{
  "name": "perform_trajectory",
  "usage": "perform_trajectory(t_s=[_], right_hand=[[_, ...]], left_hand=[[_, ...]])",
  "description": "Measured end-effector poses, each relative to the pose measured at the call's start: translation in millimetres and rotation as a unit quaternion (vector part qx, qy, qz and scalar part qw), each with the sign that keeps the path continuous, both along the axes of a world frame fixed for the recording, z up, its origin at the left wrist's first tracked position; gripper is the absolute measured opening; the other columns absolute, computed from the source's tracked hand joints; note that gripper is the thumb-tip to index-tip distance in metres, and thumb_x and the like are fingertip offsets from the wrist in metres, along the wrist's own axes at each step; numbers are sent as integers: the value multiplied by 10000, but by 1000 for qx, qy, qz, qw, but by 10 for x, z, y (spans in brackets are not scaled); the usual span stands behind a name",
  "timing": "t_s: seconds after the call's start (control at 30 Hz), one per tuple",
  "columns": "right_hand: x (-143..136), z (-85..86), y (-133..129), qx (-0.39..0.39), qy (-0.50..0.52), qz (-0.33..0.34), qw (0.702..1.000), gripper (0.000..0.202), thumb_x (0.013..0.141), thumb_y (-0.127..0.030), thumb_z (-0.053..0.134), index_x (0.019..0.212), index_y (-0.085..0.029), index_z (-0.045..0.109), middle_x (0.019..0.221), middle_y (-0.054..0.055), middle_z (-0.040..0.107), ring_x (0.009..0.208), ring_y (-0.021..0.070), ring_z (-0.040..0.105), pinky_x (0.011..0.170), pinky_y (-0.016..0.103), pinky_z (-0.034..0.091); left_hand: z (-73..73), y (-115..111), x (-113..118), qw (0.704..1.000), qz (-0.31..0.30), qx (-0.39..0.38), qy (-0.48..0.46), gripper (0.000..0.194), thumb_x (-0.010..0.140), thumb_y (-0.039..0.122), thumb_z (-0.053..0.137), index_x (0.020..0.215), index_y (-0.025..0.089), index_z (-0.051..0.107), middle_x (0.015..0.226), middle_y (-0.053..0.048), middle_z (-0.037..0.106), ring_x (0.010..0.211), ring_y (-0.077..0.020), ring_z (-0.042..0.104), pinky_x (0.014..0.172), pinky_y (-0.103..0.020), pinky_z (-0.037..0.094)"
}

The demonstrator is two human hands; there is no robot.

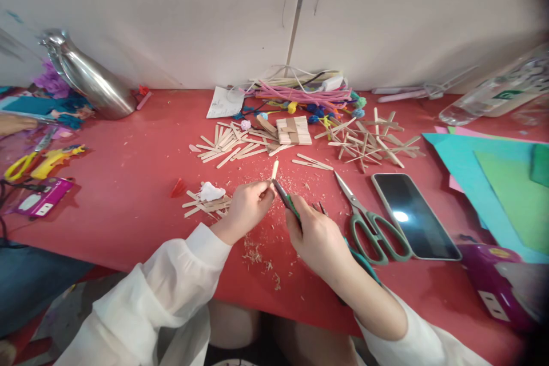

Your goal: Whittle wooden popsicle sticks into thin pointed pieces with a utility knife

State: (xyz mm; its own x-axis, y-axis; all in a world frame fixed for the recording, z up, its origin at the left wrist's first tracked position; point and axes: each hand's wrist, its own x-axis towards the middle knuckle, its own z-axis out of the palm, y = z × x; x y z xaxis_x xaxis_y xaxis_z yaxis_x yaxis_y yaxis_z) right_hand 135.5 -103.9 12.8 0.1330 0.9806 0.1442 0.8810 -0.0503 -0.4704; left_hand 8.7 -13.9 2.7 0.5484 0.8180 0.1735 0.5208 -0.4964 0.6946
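In the middle of the red table, my left hand pinches a wooden craft stick, its rounded end pointing up. My right hand is closed around a green-handled cutting tool; the dark blade touches the stick beside my left fingers. Whether it is a knife is partly hidden by my grip. Wood shavings lie scattered below and around both hands. Left of my left hand, a crumpled white tissue rests on several craft sticks. Grey-green scissors lie right of my right hand.
Behind my hands are loose craft sticks, a banded stick bundle and pink pipe cleaners. A phone, coloured paper and a purple glue gun lie right. A steel jug stands left, near another person's arm.
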Motion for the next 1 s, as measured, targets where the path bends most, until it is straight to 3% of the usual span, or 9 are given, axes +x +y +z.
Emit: perform_trajectory(t_s=[0.1, 0.2, 0.37, 0.53, 0.77, 0.9, 1.0], right_hand=[[3, 5, 4, -2, -8, -24, 1000, 322, 820, -257, 334, 1015, -144, 564, 683, 91, 642, 440, 159, 524, 400, 249, 217], [30, 46, 8, -12, 14, -34, 999, 288, 803, -269, 368, 969, -175, 584, 660, 68, 621, 420, 137, 480, 407, 246, 184], [185, 135, 38, -51, 131, -29, 990, 111, 771, -296, 447, 747, -216, 520, 441, -52, 416, 375, 108, 387, 409, 226, 241], [249, 151, 98, -54, 294, -58, 952, 201, 800, -401, 465, 712, -221, 450, 434, -78, 421, 365, 93, 404, 379, 218, 316], [108, 139, 130, -8, 430, -101, 897, 283, 729, -427, 579, 872, -199, 495, 453, -85, 480, 365, 94, 444, 368, 225, 377], [121, 102, 141, 11, 450, -115, 886, 260, 720, -401, 609, 841, -206, 488, 436, -92, 471, 349, 81, 415, 349, 208, 351], [143, 73, 150, 14, 458, -115, 881, 264, 716, -396, 623, 841, -204, 491, 426, -93, 471, 336, 75, 391, 334, 201, 327]], left_hand=[[21, 12, 5, 999, 1, 27, 19, 329, 880, 323, 402, 616, 158, 508, 521, 25, 445, 478, -94, 381, 502, -221, 267], [33, 16, 4, 1000, 1, -3, 12, 331, 869, 347, 415, 627, 159, 538, 519, 16, 482, 480, -101, 419, 504, -218, 301], [14, 61, -16, 977, 6, -178, -117, 300, 847, 368, 451, 696, 145, 584, 620, -21, 606, 573, -122, 570, 577, -231, 447], [45, 97, -17, 931, -53, -313, -180, 279, 805, 373, 530, 673, 132, 575, 642, -17, 603, 505, -79, 546, 533, -209, 460], [92, -10, 7, 928, -127, -320, -142, 299, 825, 301, 486, 576, 138, 521, 530, 8, 548, 476, -73, 528, 497, -185, 429], [101, -41, -12, 929, -132, -330, -107, 281, 813, 256, 470, 559, 142, 504, 514, 11, 541, 440, -68, 516, 446, -172, 402], [91, -46, -28, 929, -139, -326, -105, 333, 849, 344, 450, 597, 140, 526, 490, 19, 513, 420, -60, 484, 425, -164, 378]])
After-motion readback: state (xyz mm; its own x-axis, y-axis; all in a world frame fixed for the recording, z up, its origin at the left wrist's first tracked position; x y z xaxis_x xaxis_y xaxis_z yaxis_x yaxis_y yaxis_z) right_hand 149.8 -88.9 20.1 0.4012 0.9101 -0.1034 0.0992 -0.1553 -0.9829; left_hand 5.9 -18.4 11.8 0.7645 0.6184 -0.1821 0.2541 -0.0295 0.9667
